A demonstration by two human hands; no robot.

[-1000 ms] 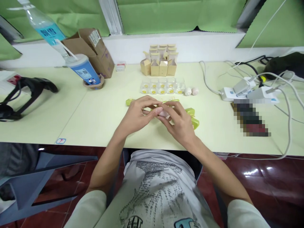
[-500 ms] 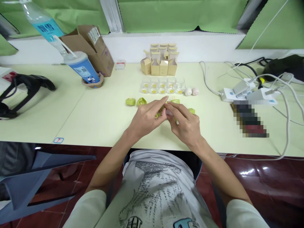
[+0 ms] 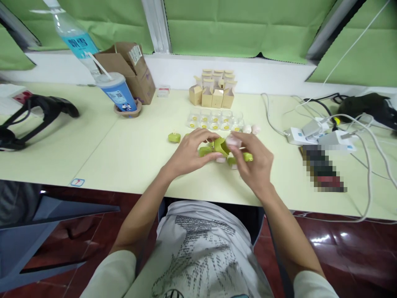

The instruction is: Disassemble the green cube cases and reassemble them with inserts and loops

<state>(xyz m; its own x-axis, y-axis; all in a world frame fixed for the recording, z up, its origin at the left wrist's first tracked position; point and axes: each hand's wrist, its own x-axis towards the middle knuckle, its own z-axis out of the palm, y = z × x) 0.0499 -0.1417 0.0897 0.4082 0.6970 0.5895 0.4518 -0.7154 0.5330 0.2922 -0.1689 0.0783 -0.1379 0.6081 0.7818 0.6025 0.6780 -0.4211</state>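
Between the two hands, just above the near edge of the worktop (image 3: pixel 130 145), a green shell (image 3: pixel 221 145) is being held with its open mouth facing toward the right hand (image 3: pixel 256 163). The left hand (image 3: pixel 189 155) is pinching this shell from its left side, fingers curled narrowly around it. The right hand is gripping a pale pink ball (image 3: pixel 233 140) between thumb and fingertips, touching or just beside the shell's rim; whether it is already seated inside cannot be told. The shell is lying directly left of the ball, so the line joining the two pieces is running left to right, across the person's front, with each hand equally near its own piece. Under the hands, further green shell pieces (image 3: pixel 247 157) are resting on the worktop, one just beneath the right fingers. Left of the left hand, a single green half (image 3: pixel 174 137) is sitting apart. Just beyond the fingertips, a row of clear cases (image 3: pixel 214 121) is standing, with two loose pale balls (image 3: pixel 252 128) at its right end. Farther back, tan paper boxes (image 3: pixel 214 89) are clustered near the wall. Well to the left, a blue cup (image 3: pixel 119 93) is standing; well to the right, a power strip (image 3: pixel 297 134) and cables are lying.
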